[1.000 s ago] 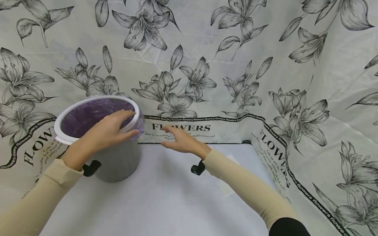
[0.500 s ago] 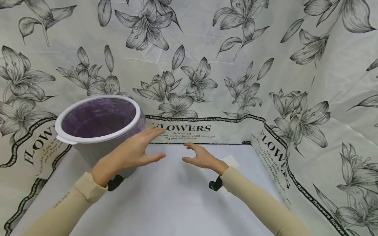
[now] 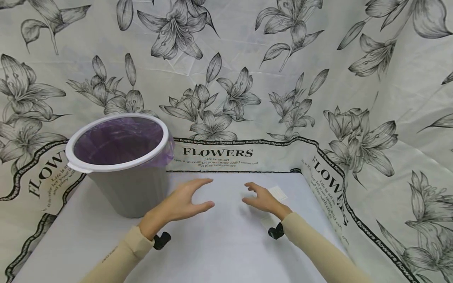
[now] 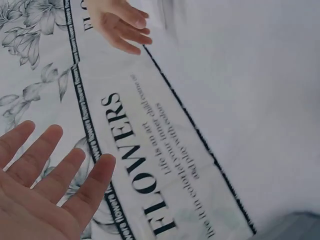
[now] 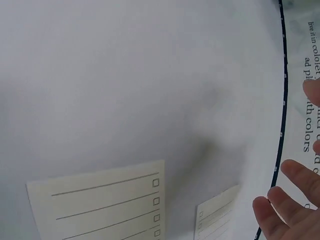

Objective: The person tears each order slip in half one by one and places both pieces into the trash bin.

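Observation:
My left hand (image 3: 180, 202) hovers over the white table in the head view, just right of a grey trash can (image 3: 131, 192). Its fingers are spread and straight, with nothing in them, as the left wrist view also shows. Facing it across a gap, my right hand (image 3: 263, 199) is held above the table, fingers relaxed and holding nothing. The trash can stands upright at the left, with a white rim ring (image 3: 116, 168) and a purple bag (image 3: 164, 155) lining it and bulging out below the rim. Two lined paper slips (image 5: 110, 205) lie beneath the right hand.
The white table (image 3: 212, 251) backs onto a hanging cloth (image 3: 233, 94) printed with lilies and the word FLOWERS. This cloth also closes off the left and right sides. A small dark camera sits on each wrist (image 3: 162, 240).
My left hand has come away from the trash can's rim, moving right and down. The right hand has moved right and a little down. The trash can stays in place.

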The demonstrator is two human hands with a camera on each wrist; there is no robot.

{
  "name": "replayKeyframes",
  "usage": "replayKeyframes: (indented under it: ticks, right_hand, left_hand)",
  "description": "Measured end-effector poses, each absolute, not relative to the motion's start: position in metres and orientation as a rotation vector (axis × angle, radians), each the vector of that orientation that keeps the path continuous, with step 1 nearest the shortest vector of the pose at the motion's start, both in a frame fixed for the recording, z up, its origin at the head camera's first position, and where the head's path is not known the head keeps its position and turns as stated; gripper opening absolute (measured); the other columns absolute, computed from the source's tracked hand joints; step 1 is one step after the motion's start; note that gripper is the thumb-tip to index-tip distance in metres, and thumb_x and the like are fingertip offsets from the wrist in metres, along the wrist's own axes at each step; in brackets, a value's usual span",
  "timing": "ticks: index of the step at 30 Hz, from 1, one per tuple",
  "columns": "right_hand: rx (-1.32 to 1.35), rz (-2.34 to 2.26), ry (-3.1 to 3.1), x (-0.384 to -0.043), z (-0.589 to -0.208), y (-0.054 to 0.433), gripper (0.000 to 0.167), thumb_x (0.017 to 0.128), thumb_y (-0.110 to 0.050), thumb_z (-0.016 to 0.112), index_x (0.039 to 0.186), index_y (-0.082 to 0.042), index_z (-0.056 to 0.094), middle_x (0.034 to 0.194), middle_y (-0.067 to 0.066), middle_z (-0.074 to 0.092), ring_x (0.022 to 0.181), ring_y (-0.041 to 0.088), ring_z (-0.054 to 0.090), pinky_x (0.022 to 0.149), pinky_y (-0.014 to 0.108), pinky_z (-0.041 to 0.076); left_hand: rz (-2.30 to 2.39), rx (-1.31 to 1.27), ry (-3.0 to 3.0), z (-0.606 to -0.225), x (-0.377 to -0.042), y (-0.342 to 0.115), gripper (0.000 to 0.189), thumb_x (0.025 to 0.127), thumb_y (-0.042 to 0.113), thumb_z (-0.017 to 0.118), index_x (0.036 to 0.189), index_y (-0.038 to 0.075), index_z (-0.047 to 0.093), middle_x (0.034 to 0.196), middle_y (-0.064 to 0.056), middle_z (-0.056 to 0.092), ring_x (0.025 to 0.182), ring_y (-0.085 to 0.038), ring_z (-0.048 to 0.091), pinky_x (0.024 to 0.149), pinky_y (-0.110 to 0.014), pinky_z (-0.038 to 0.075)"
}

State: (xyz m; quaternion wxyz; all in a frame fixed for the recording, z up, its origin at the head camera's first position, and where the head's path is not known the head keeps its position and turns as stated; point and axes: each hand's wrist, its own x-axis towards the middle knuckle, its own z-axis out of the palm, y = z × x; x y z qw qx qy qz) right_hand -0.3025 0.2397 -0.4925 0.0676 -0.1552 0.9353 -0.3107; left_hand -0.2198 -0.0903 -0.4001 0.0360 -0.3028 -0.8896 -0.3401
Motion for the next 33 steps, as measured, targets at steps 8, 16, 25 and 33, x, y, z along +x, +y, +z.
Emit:
replayKeyframes:
  ticks: [8,16,25,33]
  right_hand:
    - [-0.430,-0.936,2.883,-0.306,-0.501,0.262,0.062,0.094,-0.025,0.074,0.147,-0.003,0.052,0.140,0.026,0.060,0.134,0.047,0.053,0.110,0.062,0.043]
    - [-0.416,-0.902,2.938,-0.318,-0.514,0.288,0.060,0.090,-0.019,0.076,0.142,0.002,0.054,0.134,0.030,0.062,0.129,0.049,0.055,0.110,0.062,0.042]
    - [-0.280,-0.855,2.993,-0.324,-0.518,0.326,0.060,0.091,-0.015,0.073,0.144,0.003,0.051,0.136,0.034,0.059,0.131,0.052,0.052,0.110,0.064,0.040]
    - [-0.262,-0.830,3.020,-0.326,-0.521,0.344,0.062,0.089,-0.014,0.074,0.143,0.005,0.050,0.136,0.036,0.058,0.131,0.055,0.051,0.111,0.064,0.039]
  left_hand:
    - [-1.197,-0.829,-2.741,-0.428,-0.228,-0.074,0.070,0.093,0.045,0.073,0.151,0.012,0.051,0.153,-0.005,0.055,0.142,-0.030,0.050,0.112,-0.052,0.046]
    - [-1.296,-0.707,-2.744,-0.455,-0.239,-0.061,0.067,0.094,0.044,0.073,0.150,0.012,0.053,0.151,-0.006,0.057,0.142,-0.030,0.050,0.116,-0.051,0.041]
    - [-1.330,-0.648,-2.789,-0.481,-0.246,-0.052,0.066,0.095,0.046,0.071,0.149,0.012,0.054,0.148,-0.008,0.059,0.141,-0.032,0.052,0.115,-0.052,0.042]
    - [-1.316,-0.603,-2.820,-0.490,-0.250,-0.049,0.067,0.095,0.048,0.070,0.149,0.012,0.054,0.146,-0.009,0.060,0.139,-0.032,0.053,0.114,-0.054,0.043]
